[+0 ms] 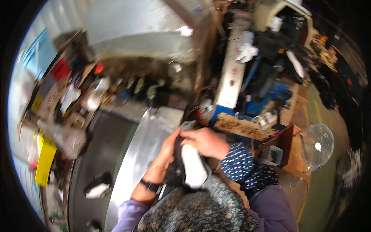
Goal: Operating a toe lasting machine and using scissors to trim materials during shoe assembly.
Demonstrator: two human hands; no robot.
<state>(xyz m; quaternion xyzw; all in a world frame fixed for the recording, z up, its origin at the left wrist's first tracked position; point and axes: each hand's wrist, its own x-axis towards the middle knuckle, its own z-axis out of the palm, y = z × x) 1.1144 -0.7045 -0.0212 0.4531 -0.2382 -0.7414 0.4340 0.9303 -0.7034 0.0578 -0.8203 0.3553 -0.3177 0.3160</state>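
Fingers (188, 136) of the right hand (207, 142) are closed on the top end of a black shoe with a long white sole (194, 166), and the left hand (167, 149) grips its left side, fingertips partly hidden. The shoe is above the lap, white sole facing up, in front of a dark apron with small pale flowers (193, 212). Just left runs a shiny silver metal table (133, 170); beside that, a flat dark grey belt (104, 143) carries another black-and-white shoe (98, 186). To the right, a round fan with a pale wire guard (317, 147) stands near a brown cardboard box (291, 149). Blue dotted fabric (236, 162) covers the right forearm.
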